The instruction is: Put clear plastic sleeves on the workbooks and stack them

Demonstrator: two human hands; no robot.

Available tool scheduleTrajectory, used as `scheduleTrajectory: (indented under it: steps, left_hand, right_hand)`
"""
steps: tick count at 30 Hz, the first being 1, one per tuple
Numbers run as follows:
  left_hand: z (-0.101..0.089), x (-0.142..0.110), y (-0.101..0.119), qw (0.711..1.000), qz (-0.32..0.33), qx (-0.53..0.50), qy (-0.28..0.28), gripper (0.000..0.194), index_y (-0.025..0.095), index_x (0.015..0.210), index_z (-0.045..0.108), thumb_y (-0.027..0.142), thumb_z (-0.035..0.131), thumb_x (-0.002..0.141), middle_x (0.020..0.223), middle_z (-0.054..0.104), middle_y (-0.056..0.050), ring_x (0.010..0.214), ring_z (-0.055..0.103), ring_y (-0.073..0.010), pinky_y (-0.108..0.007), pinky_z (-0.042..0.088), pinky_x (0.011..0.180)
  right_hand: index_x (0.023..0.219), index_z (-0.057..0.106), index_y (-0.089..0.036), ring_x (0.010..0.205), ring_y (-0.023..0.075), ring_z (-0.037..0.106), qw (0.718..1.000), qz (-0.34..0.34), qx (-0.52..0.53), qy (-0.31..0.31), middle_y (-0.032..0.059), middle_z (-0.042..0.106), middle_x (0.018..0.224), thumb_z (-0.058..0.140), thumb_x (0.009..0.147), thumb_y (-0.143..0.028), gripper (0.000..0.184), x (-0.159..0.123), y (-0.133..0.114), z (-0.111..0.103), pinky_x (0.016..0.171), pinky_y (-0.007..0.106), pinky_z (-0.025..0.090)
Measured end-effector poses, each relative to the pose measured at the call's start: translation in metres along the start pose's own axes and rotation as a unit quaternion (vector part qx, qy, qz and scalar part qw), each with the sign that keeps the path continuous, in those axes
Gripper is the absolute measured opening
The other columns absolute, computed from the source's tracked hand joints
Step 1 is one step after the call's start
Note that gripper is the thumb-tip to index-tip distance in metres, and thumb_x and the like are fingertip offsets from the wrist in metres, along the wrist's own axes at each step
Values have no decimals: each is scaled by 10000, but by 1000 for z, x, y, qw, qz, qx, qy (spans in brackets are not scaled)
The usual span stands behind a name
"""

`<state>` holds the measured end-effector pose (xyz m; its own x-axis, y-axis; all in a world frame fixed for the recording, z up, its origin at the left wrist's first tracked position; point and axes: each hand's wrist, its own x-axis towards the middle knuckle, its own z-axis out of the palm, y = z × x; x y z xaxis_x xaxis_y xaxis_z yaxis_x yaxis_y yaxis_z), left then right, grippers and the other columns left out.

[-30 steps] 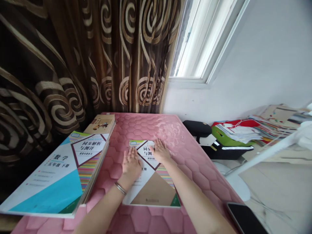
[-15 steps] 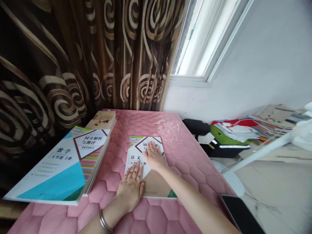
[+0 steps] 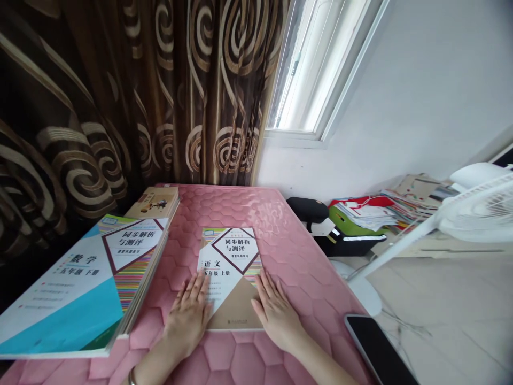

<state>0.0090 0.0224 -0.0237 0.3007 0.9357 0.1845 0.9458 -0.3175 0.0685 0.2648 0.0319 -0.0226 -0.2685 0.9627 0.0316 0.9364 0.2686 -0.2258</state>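
Note:
A workbook (image 3: 230, 267) with a white, brown and striped cover lies flat in the middle of a pink quilted table mat (image 3: 264, 214). My left hand (image 3: 188, 315) rests flat with fingers spread on the book's near left corner. My right hand (image 3: 276, 313) lies flat, fingers stretched out, on the near right corner. Neither hand holds anything.
A stack of workbooks (image 3: 80, 283) with a blue and white cover on top lies at the left, a smaller book (image 3: 158, 202) behind it. A black phone (image 3: 380, 350) lies at the mat's near right. Brown patterned curtain (image 3: 120, 96) behind; piled papers (image 3: 372, 211) and a white fan (image 3: 476, 206) at right.
Both hands slid down the workbook's cover toward me, from its upper half to its near corners, uncovering the title. The book stays in place.

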Motion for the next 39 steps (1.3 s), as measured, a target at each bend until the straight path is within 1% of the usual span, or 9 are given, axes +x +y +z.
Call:
scheduleTrajectory:
  steps: [4,8,11,13,18,24,28,34,39]
  left_hand:
    - [-13,9,0,996,-62,-16,-54,517,171,1406,392,258,348,899,1506,319,-106,1347,362,-248,-441,310,1087]
    - [-25,38,7,986,-145,-53,-59,397,147,1136,624,82,356,850,1297,541,-172,1225,489,-256,-407,361,1013]
    - [-31,54,3,973,-191,-110,-70,361,137,1024,625,3,368,807,1107,605,-158,1069,580,-224,-349,410,920]
    - [-32,59,-1,966,-207,-134,-74,348,134,1002,596,-28,380,782,1055,610,-144,999,602,-205,-310,424,860]
    - [-32,70,-11,954,-230,-174,-86,204,142,909,534,5,474,770,907,643,-98,905,621,-182,-248,422,776]
    - [-30,117,-14,956,-242,-151,-74,186,137,927,514,24,439,799,966,641,-117,955,615,-192,-262,428,803]
    - [-24,142,-16,955,-253,-135,-78,199,131,989,520,73,432,820,1034,613,-143,1016,596,-239,-328,441,825]
    - [-16,133,-19,967,-219,-121,-55,205,199,1010,556,160,418,864,1085,566,-97,1050,551,-233,-365,435,867]
    - [-17,113,-7,979,-193,-66,-4,321,171,1126,560,140,333,902,1199,501,-161,1107,494,-267,-399,418,913]
  right_hand:
    - [1345,472,-135,1291,285,414,997,61,28,43,143,426,1426,381,911,-356,495,13,-4,-10,1060,408,333]
    - [1225,528,-79,1090,276,576,979,164,91,79,200,564,1221,394,894,-252,397,44,-3,-25,877,342,457]
    - [1155,548,-69,1028,263,612,968,198,144,48,193,621,1138,362,915,-258,358,61,6,-30,815,315,466]
    - [1128,564,-96,1010,237,625,966,191,170,36,162,653,1096,355,923,-244,328,66,11,-28,827,289,454]
    - [1290,468,-101,1116,226,580,970,184,136,83,167,545,1309,370,927,-232,398,67,14,-15,873,280,430]
    - [1350,430,-131,970,220,652,976,186,87,68,126,687,1076,327,951,-214,421,103,19,-24,784,282,445]
    - [1277,513,-139,974,224,648,978,183,70,68,132,685,1083,350,945,-221,379,131,28,-33,787,276,437]
    - [1331,463,-152,981,216,631,980,177,64,64,120,670,1108,332,952,-247,413,135,31,-29,801,282,435]
    - [1293,509,-135,987,234,585,979,180,18,95,154,585,1167,352,933,-249,410,125,27,-26,826,329,422]
